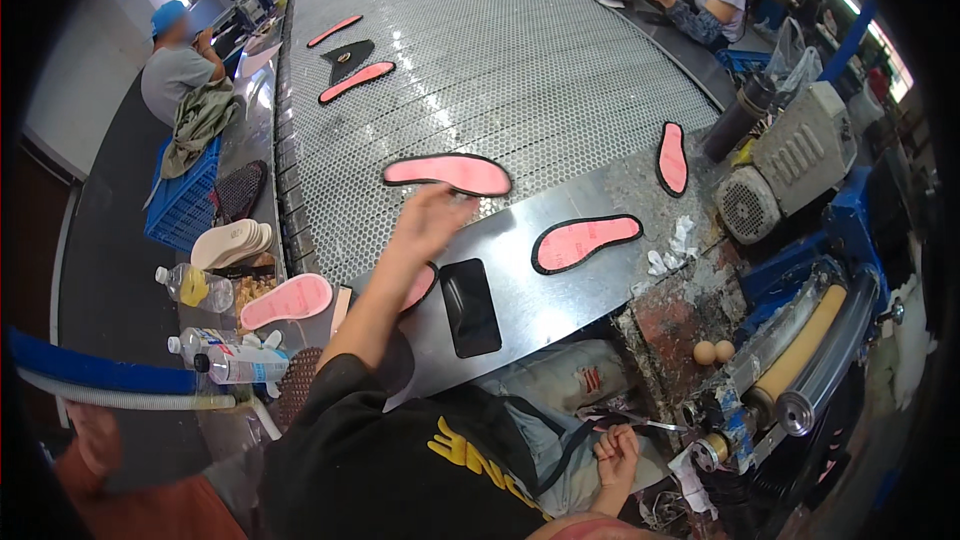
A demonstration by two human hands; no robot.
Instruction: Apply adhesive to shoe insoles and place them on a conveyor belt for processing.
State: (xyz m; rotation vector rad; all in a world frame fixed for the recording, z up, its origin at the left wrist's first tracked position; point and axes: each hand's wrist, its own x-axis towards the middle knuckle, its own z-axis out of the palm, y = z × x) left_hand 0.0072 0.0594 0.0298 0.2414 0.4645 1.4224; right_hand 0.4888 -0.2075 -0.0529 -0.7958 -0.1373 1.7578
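The fingers of the left hand (432, 225) are blurred, close together and slightly bent, their tips at the near edge of a pink insole (440, 171) with a dark rim; whether they grip it or only touch it, I cannot tell. That insole, long, flat and waisted, lies at the near end of a wide belt (530, 70) of shiny metal mesh patterned with small round openings. The right hand (615, 452) is low by the lap, its fingers loosely curled near a slim metal tool (645, 422); whether they hold anything is unclear. Just in front of the left hand's forearm is a smooth sheet-metal ledge (515, 248), bearing one whole dark-rimmed insole (580, 243), a second partly hidden under the forearm, and one glossy black slab (470, 307) with rounded corners. Another narrow insole (673, 158) stands out on the rough, stained surface to the right, near crumpled white scraps (672, 252). Farther up the mesh lie two more pink insoles (357, 83) and one black, angular piece (348, 58) between them. To the left are one pale-edged pink insole (287, 302), a stack of cream insoles (232, 243) and three clear plastic bottles (245, 364). Two small, round brownish balls (705, 352) sit beside the rollers (800, 350) at right. Two people (180, 70) sit farther off, one each side of the belt.
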